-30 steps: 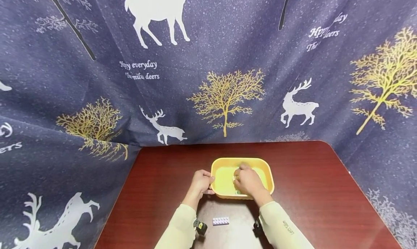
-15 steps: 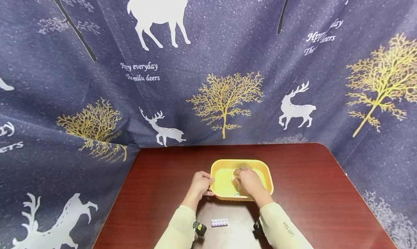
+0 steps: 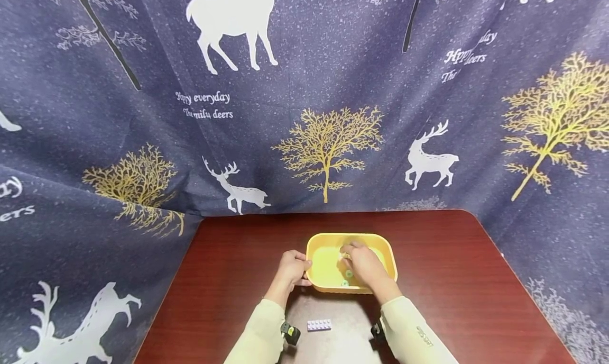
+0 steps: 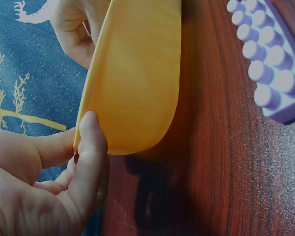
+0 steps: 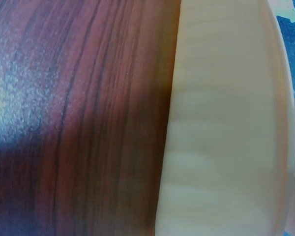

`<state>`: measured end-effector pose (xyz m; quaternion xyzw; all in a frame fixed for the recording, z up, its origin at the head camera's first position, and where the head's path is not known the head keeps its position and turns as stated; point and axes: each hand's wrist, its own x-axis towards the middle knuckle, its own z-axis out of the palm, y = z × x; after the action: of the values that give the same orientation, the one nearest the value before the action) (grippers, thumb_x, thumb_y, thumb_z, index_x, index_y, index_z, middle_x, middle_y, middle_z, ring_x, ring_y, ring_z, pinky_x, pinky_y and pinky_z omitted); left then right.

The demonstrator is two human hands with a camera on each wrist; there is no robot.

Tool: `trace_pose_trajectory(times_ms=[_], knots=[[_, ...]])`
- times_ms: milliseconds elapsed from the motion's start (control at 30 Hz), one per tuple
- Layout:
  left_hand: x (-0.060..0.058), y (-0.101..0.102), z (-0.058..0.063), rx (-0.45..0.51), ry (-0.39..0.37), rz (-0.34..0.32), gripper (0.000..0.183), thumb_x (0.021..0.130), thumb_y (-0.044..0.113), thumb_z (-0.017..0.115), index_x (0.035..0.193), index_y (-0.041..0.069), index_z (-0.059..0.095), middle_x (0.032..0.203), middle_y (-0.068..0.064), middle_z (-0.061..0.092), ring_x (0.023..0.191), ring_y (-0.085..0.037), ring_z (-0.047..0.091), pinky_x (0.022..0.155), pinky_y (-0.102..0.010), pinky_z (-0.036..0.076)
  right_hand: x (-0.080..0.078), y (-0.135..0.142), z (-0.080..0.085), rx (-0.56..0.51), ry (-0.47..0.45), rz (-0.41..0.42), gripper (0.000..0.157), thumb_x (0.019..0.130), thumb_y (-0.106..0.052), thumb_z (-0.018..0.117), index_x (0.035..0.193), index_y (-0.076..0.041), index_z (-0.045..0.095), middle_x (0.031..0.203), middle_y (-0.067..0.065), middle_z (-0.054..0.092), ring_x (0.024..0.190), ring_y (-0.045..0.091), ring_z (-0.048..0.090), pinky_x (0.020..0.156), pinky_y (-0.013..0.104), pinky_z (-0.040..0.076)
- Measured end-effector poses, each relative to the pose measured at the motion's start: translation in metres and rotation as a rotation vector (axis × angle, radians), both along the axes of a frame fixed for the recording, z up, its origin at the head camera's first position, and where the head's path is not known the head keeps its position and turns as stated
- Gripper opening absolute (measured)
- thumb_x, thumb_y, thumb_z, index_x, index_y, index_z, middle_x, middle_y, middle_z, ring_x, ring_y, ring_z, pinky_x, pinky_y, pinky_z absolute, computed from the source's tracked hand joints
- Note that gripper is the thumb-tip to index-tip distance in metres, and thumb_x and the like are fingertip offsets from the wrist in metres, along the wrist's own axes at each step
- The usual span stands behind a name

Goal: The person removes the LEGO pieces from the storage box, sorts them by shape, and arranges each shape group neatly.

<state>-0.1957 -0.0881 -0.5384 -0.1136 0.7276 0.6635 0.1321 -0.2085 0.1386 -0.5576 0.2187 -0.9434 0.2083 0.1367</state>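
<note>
A yellow plastic tub point(image 3: 328, 289) stands on the table. At its left end my left hand point(image 3: 292, 267) grips the rim; the left wrist view shows thumb and fingers pinching the tub wall point(image 4: 137, 78). My right hand point(image 3: 365, 264) reaches down into the tub with bent fingers. A small whitish piece point(image 3: 341, 256) shows right at its fingertips, but I cannot tell whether they pinch it. Small round green pieces point(image 3: 349, 274) lie on the tub floor beside that hand. In the right wrist view the tub's outer wall point(image 5: 226, 123) hides most of the hand.
A lilac toy building brick point(image 3: 319, 325) with two rows of studs lies on the reddish-brown table point(image 3: 442, 279), between the forearms. Black wrist cameras point(image 3: 291, 333) sit on both sleeves. Behind the table hangs a blue cloth point(image 3: 304, 62) printed with deer and trees.
My right hand's fingers shift about inside the tub, and more of the green pieces shows now. The left hand keeps its grip on the rim. The head view has shifted slightly.
</note>
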Motion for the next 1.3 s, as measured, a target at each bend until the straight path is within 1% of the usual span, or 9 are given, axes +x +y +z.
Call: trace_pose_trajectory(times_ms=[133,233,467,600,733,833,1000,1200,1300], knots=[[-0.001,0.0,0.0,0.003,-0.004,-0.001,0.019,0.094,-0.005,0.064,0.109,-0.01,0.052,0.093,-0.026,0.061,0.057,-0.019,0.058,0.054,-0.035,0.067,0.002,0.001,0.003,-0.015,0.027,0.017,0.022,0.086,-0.011,0.082,0.105,-0.01,0.074,0.099,0.005,0.068,0.09,0.026,0.069,0.08,0.043,0.065],[-0.001,-0.001,0.0,0.007,-0.016,-0.002,0.019,0.095,-0.005,0.064,0.109,-0.009,0.053,0.097,-0.03,0.061,0.058,-0.02,0.059,0.055,-0.036,0.067,0.004,0.001,0.006,-0.015,0.039,0.024,0.022,0.085,-0.012,0.083,0.105,-0.01,0.074,0.098,0.003,0.068,0.089,0.024,0.068,0.08,0.042,0.066],[0.0,-0.001,-0.002,-0.003,-0.008,-0.003,0.019,0.095,-0.004,0.064,0.11,-0.01,0.053,0.09,-0.022,0.06,0.058,-0.019,0.058,0.055,-0.036,0.068,0.014,0.002,0.015,-0.019,0.066,0.032,0.022,0.085,-0.014,0.084,0.105,-0.011,0.075,0.098,0.002,0.068,0.089,0.023,0.068,0.08,0.041,0.065],[-0.002,0.0,-0.002,-0.009,-0.001,-0.009,0.019,0.096,-0.004,0.064,0.111,-0.01,0.053,0.091,-0.022,0.06,0.058,-0.018,0.057,0.055,-0.035,0.067,0.02,0.006,0.019,0.0,0.087,0.023,0.023,0.085,-0.017,0.084,0.106,-0.013,0.075,0.097,-0.001,0.068,0.088,0.02,0.068,0.079,0.039,0.065],[-0.002,-0.001,-0.002,-0.01,-0.011,-0.014,0.019,0.096,-0.004,0.064,0.111,-0.01,0.054,0.09,-0.021,0.06,0.057,-0.017,0.056,0.055,-0.035,0.068,0.026,0.009,0.021,0.011,0.104,0.03,0.024,0.085,-0.017,0.085,0.106,-0.014,0.075,0.094,-0.003,0.066,0.087,0.019,0.068,0.077,0.038,0.064],[-0.003,-0.001,-0.002,-0.012,-0.023,-0.011,0.019,0.096,-0.004,0.064,0.111,-0.01,0.054,0.089,-0.02,0.059,0.057,-0.017,0.056,0.055,-0.035,0.068,0.031,0.011,0.023,0.003,0.1,0.04,0.024,0.086,-0.017,0.084,0.107,-0.014,0.074,0.096,-0.003,0.066,0.09,0.019,0.068,0.08,0.038,0.064],[-0.004,-0.001,-0.003,-0.014,-0.025,-0.007,0.019,0.096,-0.003,0.064,0.111,-0.009,0.053,0.087,-0.02,0.059,0.056,-0.016,0.055,0.055,-0.034,0.067,0.04,0.012,0.025,-0.003,0.105,0.047,0.024,0.087,-0.018,0.083,0.109,-0.014,0.074,0.102,-0.002,0.07,0.097,0.021,0.069,0.089,0.039,0.063],[-0.003,-0.001,-0.002,-0.009,-0.034,-0.01,0.019,0.096,-0.004,0.064,0.111,-0.009,0.053,0.085,-0.017,0.058,0.057,-0.017,0.056,0.054,-0.034,0.067,0.052,0.011,0.03,-0.019,0.125,0.067,0.023,0.087,-0.019,0.083,0.108,-0.015,0.074,0.102,-0.004,0.069,0.097,0.02,0.07,0.088,0.038,0.064],[-0.003,-0.001,0.0,-0.01,-0.028,-0.014,0.019,0.096,-0.004,0.064,0.111,-0.01,0.053,0.087,-0.02,0.059,0.057,-0.018,0.057,0.054,-0.034,0.067,0.057,0.01,0.033,-0.023,0.113,0.074,0.022,0.089,-0.019,0.082,0.109,-0.015,0.074,0.102,-0.004,0.069,0.096,0.019,0.069,0.088,0.037,0.064]])
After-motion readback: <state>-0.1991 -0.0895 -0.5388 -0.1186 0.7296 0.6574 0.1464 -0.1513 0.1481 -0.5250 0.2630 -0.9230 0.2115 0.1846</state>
